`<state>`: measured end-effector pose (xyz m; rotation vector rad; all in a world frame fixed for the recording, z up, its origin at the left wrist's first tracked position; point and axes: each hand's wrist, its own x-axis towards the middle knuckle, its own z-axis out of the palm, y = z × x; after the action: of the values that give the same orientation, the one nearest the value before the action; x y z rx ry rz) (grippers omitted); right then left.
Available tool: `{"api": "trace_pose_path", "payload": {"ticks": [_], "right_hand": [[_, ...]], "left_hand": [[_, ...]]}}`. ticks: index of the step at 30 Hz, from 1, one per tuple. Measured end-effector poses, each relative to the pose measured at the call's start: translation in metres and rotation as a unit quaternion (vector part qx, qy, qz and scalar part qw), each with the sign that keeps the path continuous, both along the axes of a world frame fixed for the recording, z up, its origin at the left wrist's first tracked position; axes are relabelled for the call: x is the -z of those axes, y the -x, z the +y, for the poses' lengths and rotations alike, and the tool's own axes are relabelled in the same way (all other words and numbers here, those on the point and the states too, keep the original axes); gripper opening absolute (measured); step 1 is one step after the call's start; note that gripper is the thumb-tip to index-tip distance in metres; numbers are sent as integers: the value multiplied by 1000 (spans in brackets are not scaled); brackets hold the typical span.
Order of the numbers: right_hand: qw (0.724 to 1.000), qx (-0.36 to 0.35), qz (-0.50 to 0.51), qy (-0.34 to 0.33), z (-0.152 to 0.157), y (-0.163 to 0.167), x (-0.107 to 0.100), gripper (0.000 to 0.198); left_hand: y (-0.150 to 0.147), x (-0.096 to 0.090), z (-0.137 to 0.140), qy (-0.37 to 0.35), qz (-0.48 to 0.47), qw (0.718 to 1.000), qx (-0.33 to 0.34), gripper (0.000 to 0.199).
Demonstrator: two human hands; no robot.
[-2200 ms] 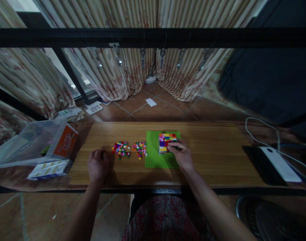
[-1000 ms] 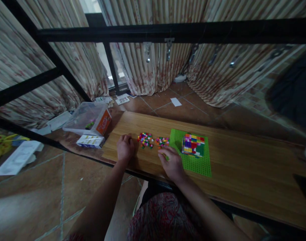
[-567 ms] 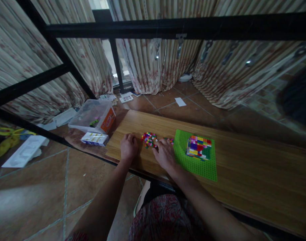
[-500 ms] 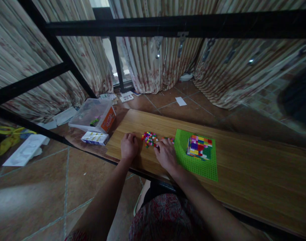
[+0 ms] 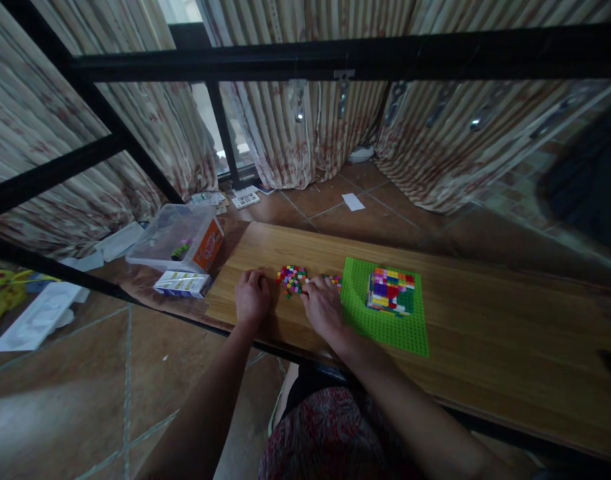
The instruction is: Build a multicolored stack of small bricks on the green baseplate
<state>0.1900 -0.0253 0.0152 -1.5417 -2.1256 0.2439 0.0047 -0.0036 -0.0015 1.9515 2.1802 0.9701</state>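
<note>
Two small piles of loose coloured bricks lie on the wooden table: the left pile and a right pile partly hidden by my right hand. That hand lies palm down, its fingertips touching bricks between the piles; whether it pinches one is hidden. My left hand rests on the table just left of the piles, fingers curled, holding nothing. To the right, a green baseplate carries a multicoloured block of stacked bricks.
A clear plastic box with an orange label and a small white carton sit at the table's left end. A black metal bar crosses overhead. Papers lie on the tiled floor before the curtains.
My right hand left the brick block on the baseplate and moved left to the loose piles. My left hand stayed put. The view swung left.
</note>
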Motion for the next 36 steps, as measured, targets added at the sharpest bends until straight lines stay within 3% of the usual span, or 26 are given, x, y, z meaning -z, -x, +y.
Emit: {"api": "trace_pose_path", "payload": {"ticks": [5,9,13,20,28,36], "right_hand": [[994,8,106,2,-25,-11,-10,13],[965,27,255,54,-61,-34,-17,11],[940,97,318,82,-85,-73,-20,8],[900,219,377,24,-78,-142,-23,18],[932,219,285,-46,-46,-159,-21,15],[946,200,249,-56,-42,-157,-18,13]], "left_hand": [[2,1,2,0,2,1000,-3,20],[4,1,2,0,9,1000,0,22],[5,0,2,-1,18,1000,-4,23],[5,-4,4,6,34,999,-2,24],[9,-3,6,8,44,999,4,25],[11,-1,7,1,53,999,5,25]]}}
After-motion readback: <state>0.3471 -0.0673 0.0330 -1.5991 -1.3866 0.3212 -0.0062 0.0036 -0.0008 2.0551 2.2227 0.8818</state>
